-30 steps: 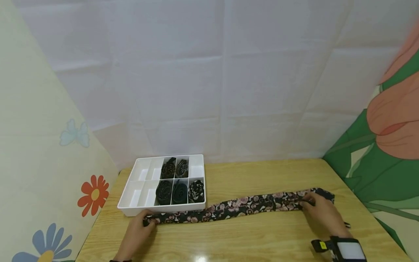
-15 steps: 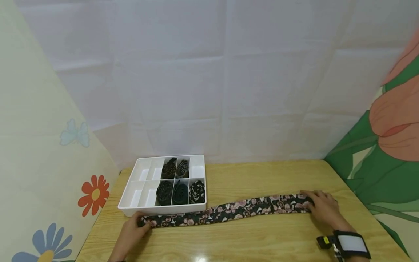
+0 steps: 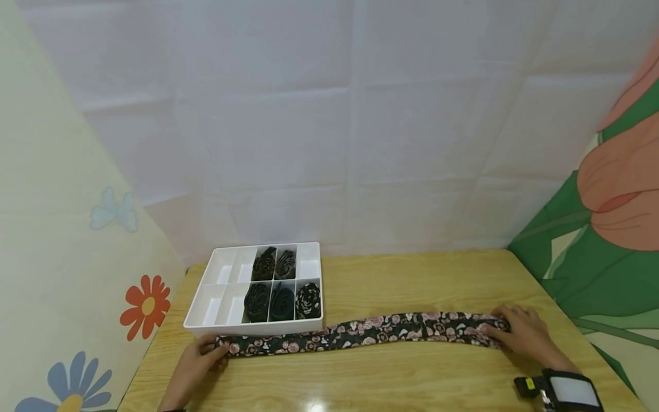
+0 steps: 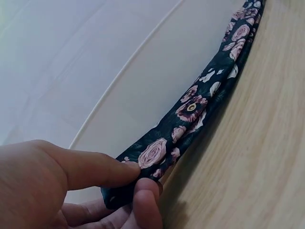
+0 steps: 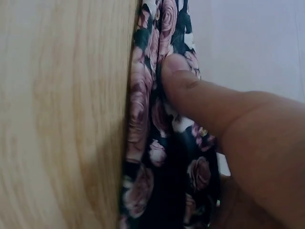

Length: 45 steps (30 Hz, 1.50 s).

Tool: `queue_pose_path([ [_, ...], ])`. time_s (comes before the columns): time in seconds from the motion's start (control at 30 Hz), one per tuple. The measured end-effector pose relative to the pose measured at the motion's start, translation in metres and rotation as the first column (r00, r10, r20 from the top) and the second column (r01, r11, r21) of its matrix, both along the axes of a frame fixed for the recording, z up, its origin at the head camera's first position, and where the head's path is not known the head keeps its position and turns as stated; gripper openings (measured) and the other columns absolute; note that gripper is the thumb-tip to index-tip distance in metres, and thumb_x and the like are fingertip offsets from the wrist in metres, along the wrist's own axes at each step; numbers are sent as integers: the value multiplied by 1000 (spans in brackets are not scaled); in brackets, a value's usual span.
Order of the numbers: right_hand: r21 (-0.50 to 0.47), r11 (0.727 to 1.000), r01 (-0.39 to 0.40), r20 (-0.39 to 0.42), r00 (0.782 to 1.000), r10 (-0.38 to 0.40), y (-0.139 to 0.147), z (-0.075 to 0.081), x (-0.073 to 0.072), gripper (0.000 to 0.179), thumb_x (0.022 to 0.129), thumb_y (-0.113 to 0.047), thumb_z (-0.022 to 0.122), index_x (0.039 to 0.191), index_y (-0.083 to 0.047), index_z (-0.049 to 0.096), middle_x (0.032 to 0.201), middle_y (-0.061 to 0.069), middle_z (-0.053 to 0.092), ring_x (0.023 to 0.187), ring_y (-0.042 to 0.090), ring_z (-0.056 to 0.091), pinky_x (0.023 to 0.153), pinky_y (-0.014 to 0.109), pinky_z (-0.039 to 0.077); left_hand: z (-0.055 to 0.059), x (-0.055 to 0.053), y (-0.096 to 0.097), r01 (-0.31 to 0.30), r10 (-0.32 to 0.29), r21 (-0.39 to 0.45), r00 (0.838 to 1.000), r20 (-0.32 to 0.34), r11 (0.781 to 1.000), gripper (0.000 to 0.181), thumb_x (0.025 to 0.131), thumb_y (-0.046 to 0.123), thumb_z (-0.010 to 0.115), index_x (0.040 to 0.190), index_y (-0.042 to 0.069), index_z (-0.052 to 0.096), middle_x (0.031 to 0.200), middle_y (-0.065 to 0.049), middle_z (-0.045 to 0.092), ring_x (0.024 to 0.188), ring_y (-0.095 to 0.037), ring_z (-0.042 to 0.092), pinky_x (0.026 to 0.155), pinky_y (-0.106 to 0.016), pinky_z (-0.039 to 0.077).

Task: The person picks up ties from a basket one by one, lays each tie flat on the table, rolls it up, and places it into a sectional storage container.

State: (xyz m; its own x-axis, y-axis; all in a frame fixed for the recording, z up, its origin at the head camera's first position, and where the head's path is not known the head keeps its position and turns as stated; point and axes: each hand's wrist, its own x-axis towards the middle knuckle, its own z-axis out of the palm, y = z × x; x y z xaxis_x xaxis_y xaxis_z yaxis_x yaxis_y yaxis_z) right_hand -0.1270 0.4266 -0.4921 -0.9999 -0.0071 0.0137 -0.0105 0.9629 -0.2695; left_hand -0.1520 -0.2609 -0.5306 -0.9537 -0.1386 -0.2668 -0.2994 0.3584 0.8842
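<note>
A dark necktie with pink roses stretches across the wooden table, along the front of the white tray. At its left end, my left hand pinches the fabric between thumb and fingers; the left wrist view shows the layered tip of the necktie in that grip. My right hand holds the other end, its thumb lying on top of the cloth and the fingers mostly hidden behind it.
A white divided tray stands at the back left, right behind the necktie. Several rolled dark ties sit in its middle and right compartments. A pale cloth wall closes off the back of the wooden table.
My right hand has shifted right and now covers the necktie's end, whose pointed tip showed beyond it earlier. The left hand has moved a little left, keeping its pinch.
</note>
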Motion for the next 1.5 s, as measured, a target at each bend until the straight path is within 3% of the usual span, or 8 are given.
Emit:
queue_pose_path([
  [0.27,-166,986,-27,101,994,44,10,18,11,25,105,-33,68,105,-7,70,101,5,70,85,14,62,75,42,53,7,1,-6,-44,42,88,999,26,995,41,105,13,61,132,-17,55,87,-6,74,74,-16,67,65,-29,59],
  [0.5,-293,956,0,203,977,63,24,20,20,26,102,-11,69,121,6,65,116,18,70,99,24,67,74,32,55,8,5,-7,-81,80,79,997,23,994,40,103,12,63,130,-16,52,79,-2,71,69,-15,64,62,-27,55],
  [0.7,-250,965,80,233,972,-20,28,11,23,29,101,-22,72,114,4,70,110,17,73,95,23,68,75,39,56,4,5,-8,-64,59,-150,998,-38,987,41,100,18,68,122,-15,58,85,-11,73,68,-14,64,62,-29,52],
  [0.83,-267,958,101,250,968,-33,30,9,24,37,101,-25,72,119,8,69,113,22,72,98,29,69,77,44,57,6,6,-8,-80,67,-217,996,-66,973,42,98,20,69,120,-15,60,92,-20,71,70,-14,63,62,-30,52],
  [1.0,-283,954,95,227,973,-29,27,7,27,40,99,-22,76,122,10,66,114,23,71,97,31,69,77,44,58,9,8,-8,-100,82,-267,994,-76,959,42,93,18,73,115,-16,62,92,-21,69,75,-21,63,64,-29,49],
  [1.1,-255,966,42,151,989,-3,20,6,27,37,94,-13,79,120,10,67,112,23,72,96,34,70,77,46,59,8,9,-7,-96,74,-332,994,-79,938,42,90,18,75,112,-15,61,92,-22,66,83,-29,62,66,-30,47],
  [1.33,-209,977,-46,-70,997,32,-37,13,21,21,95,-8,76,115,-5,72,112,13,71,90,22,67,70,37,57,10,12,5,-148,103,-375,985,-139,915,43,82,17,80,103,-11,55,91,-22,61,85,-34,59,69,-35,46],
  [1.5,-266,938,-222,-109,974,199,-125,16,13,19,96,-6,75,108,-21,72,107,-5,67,88,3,60,69,26,53,12,13,15,-203,112,-394,964,-242,896,31,76,4,79,95,-6,57,86,-18,61,80,-31,58,69,-36,44],
])
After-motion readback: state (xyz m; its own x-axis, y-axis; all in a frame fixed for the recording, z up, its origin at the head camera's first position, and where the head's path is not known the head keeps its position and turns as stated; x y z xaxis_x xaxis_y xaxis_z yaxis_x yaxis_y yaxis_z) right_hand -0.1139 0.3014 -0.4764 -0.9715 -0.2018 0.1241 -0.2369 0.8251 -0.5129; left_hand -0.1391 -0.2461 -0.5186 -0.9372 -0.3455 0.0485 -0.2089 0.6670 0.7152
